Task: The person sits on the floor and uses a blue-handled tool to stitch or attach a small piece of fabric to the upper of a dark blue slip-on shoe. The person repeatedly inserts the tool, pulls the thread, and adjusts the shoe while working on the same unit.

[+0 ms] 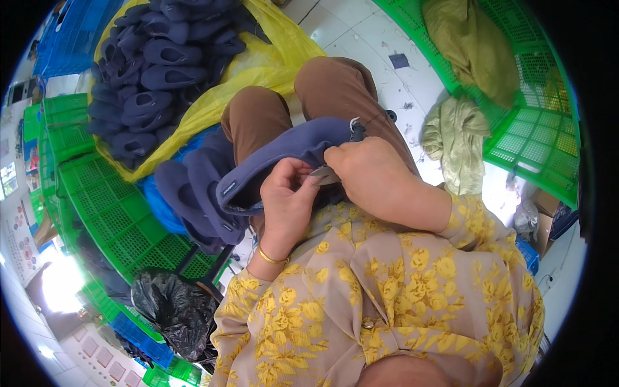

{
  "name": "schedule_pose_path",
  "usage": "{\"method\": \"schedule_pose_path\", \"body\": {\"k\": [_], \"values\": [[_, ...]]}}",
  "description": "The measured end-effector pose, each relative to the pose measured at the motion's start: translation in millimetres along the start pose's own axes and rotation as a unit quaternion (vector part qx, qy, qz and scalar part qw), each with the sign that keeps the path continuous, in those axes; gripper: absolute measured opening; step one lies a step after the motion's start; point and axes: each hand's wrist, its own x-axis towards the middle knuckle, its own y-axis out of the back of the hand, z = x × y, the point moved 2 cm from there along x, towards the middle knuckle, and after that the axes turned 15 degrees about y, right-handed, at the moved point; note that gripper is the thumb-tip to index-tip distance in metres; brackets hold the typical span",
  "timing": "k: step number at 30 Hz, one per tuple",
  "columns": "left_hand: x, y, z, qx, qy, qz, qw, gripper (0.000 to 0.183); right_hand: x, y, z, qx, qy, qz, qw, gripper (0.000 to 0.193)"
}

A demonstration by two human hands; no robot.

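Far left: green mesh crate, with a black plastic bag at its near end. Above it, yellow sheeting spread open around a big heap of navy shoes, piled loosely, openings facing various ways. Right of the crate, a few more navy shoes bunched beside the person's left leg, blue plastic showing behind them.

Centre: one navy shoe lies across the lap, over the brown trousers, opening toward the body, small label at its left end. Left hand has fingers curled on the shoe's near edge, thumb by a grey, flat, blade-like piece. Right hand is a closed fist at the shoe's right end, gripping a metal tool; silver loop and dark part stick out on top. Can't tell if blade piece and tool are one.

Right: pale green cloth bundle on the white tiled floor, next to another green crate with an olive sack in it.
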Motion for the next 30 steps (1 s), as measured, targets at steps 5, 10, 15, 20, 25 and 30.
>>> {"method": "schedule_pose_path", "body": {"k": [5, 10, 15, 20, 25, 30], "values": [[0.2, 9.3, 16.4, -0.062, 0.076, -0.063, 0.993, 0.009, -2.3, 10.3, 20.6, 0.109, -0.011, 0.018, 0.994, 0.018], [6.1, 12.9, 16.9, -0.093, 0.106, -0.091, 0.986, 0.008, -1.7, 13.9, 34.1, 0.181, -0.013, 0.011, 0.983, 0.033], [9.7, 12.8, 14.4, -0.134, 0.132, -0.119, 0.975, 0.007, -2.2, 13.6, 40.3, 0.249, -0.003, 0.032, 0.968, 0.035], [18.0, 10.3, 13.1, -0.164, 0.139, -0.168, 0.962, 0.007, -4.3, 2.3, 51.2, 0.292, 0.011, 0.049, 0.955, 0.018], [23.3, 6.1, 11.8, -0.194, 0.147, -0.191, 0.951, 0.007, -3.8, -2.6, 56.2, 0.325, -0.003, 0.045, 0.945, 0.016], [25.3, 4.5, 11.8, -0.191, 0.165, -0.162, 0.954, 0.006, 1.9, 7.1, 45.5, 0.239, -0.030, 0.008, 0.970, 0.019]]}}
